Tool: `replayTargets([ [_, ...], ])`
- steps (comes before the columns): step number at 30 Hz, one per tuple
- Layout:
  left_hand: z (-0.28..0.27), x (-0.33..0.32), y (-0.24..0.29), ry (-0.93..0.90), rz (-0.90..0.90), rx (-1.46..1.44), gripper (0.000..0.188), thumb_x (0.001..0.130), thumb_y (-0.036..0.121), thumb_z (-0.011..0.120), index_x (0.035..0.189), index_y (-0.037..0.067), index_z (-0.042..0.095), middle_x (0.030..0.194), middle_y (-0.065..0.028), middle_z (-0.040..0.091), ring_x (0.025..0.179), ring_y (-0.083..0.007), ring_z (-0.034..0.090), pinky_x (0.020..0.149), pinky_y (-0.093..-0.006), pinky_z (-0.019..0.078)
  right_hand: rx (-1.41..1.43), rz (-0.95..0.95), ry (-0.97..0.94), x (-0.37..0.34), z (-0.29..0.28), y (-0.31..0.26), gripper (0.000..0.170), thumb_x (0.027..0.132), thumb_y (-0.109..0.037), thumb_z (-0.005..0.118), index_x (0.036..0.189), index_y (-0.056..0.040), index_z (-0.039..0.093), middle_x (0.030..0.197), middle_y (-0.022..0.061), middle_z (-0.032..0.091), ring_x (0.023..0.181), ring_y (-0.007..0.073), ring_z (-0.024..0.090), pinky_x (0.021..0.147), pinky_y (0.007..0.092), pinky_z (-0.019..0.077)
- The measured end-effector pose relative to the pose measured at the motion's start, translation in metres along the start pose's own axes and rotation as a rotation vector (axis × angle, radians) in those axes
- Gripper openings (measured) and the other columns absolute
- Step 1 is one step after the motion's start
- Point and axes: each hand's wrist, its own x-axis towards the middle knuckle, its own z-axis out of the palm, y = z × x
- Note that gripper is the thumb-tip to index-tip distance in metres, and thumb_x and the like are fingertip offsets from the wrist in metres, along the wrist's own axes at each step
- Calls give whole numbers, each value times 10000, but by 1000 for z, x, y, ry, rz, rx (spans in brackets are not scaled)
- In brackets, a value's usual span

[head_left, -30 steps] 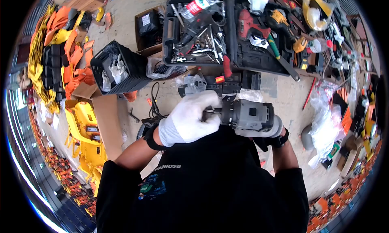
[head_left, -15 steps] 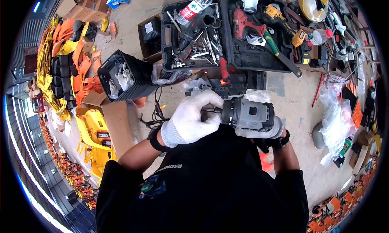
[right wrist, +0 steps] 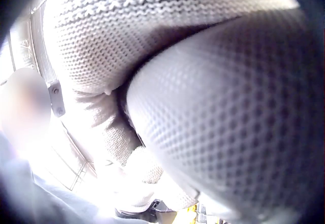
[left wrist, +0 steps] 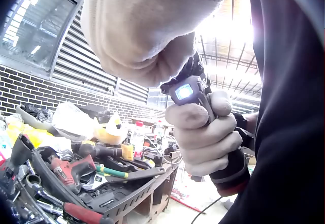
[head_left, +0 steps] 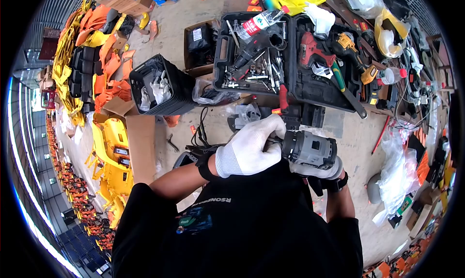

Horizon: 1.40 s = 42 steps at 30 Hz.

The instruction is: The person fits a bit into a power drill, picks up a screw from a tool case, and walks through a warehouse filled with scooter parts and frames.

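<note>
Grey-and-black power drill (head_left: 314, 150) is held in front of the torso, above the floor. Its long axis runs nearly level across the head view: chuck end toward the person's left, rear end toward the right and tipped slightly toward the body. Nose is gripped by the curled fingers and thumb of the left hand (head_left: 249, 150); whether bit or chuck is pinched is hidden. Handle is wrapped by the right hand (left wrist: 203, 135), fingers curled all around.

Materials: drill housing is hard plastic, blocky at the rear, with a round, ridged dark collar at the front. Both hands are covered by white knitted gloves, ribbed at the cuff. Tool case (head_left: 312, 88) is moulded black plastic; loose shiny metal sockets (head_left: 259, 78), a clear bottle (head_left: 261, 24) and a red drill (head_left: 314, 50) are held in its 2 halves. Beside it, tapered black crates (head_left: 178, 91) are seen nested, near a brown cardboard box (head_left: 140, 145) and glossy yellow parts (head_left: 107, 142).

By view: handle, its base with a red band (left wrist: 233, 187) and a lit, roughly square lamp (left wrist: 184, 92) are shown from the left wrist, along with a dark brick wall (left wrist: 56, 89). Right wrist view is mostly filled by coarse knit and dotted mesh; finger positions cannot be told there. Drill top and full body length are seen from the head only.
</note>
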Motion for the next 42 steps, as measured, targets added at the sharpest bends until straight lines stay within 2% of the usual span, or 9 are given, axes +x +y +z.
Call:
replayTargets([
  [2, 1, -1, -3, 34, 22, 22, 217, 783, -16, 565, 979, 5, 476, 803, -144, 550, 702, -297, 614, 656, -368, 482, 69, 81, -18, 0, 1, 1, 635, 710, -119, 838, 1271, -32, 553, 1099, 68, 668, 966, 177, 647, 845, 327, 526],
  [5, 3, -4, -13, 64, 171, 33, 226, 823, 7, 562, 1016, 3, 445, 841, -164, 542, 755, -345, 608, 693, -393, 481, 73, 73, 3, -1, 3, 1, 608, 704, -102, 838, 1245, -33, 567, 1075, 61, 668, 945, 169, 643, 829, 319, 526],
  [10, 0, -5, -14, 24, 155, 48, 203, 850, 24, 557, 1002, -1, 424, 881, -168, 542, 793, -369, 603, 711, -413, 478, 93, 184, -10, -1, 2, -4, 533, 709, -82, 829, 1183, -45, 589, 1019, 52, 668, 905, 166, 640, 792, 318, 529],
  [21, -2, -6, -12, -11, 101, 62, 246, 866, 44, 556, 1057, -11, 411, 981, -194, 576, 902, -383, 626, 767, -405, 498, 76, 131, 10, 0, 3, -3, 541, 708, -56, 817, 1195, -51, 581, 1015, 43, 672, 894, 152, 638, 778, 312, 530],
  [27, -15, -2, -7, -61, 56, 96, 225, 889, 116, 577, 1067, -13, 532, 932, -143, 595, 839, -273, 644, 762, -361, 503, 69, 88, 41, 1, 1, -2, 555, 705, -47, 814, 1206, -53, 575, 999, 29, 666, 863, 131, 629, 752, 292, 529],
  [29, -18, -2, -2, -94, -187, -151, 231, 911, 115, 575, 1092, -28, 577, 880, -115, 639, 761, -208, 670, 716, -325, 535, 45, 74, 63, 1, 1, -3, 554, 707, -45, 812, 1207, -55, 575, 990, 25, 664, 853, 121, 625, 743, 285, 529],
  [30, -20, -2, -3, -92, -165, -110, 230, 925, 95, 561, 1115, -33, 583, 857, -97, 654, 715, -151, 666, 671, -290, 541, 144, 131, 64, 1, 2, -6, 543, 711, -47, 811, 1201, -58, 578, 979, 24, 664, 847, 114, 622, 736, 280, 528],
  [36, -25, -1, 4, -72, -331, -182, 164, 930, 97, 581, 1032, -20, 633, 801, -66, 646, 661, -111, 648, 600, -254, 525, 322, 209, -12, -3, -3, 1, 490, 731, -52, 805, 1172, -65, 593, 948, 22, 673, 836, 109, 626, 730, 275, 527],
  [42, -24, 3, 1, -66, -253, -82, 127, 919, 102, 604, 945, -11, 654, 730, -60, 632, 603, -104, 632, 554, -247, 507, 292, 177, 43, -2, 0, -11, 471, 725, -57, 803, 1153, -68, 609, 979, 27, 677, 858, 122, 635, 765, 289, 530],
])
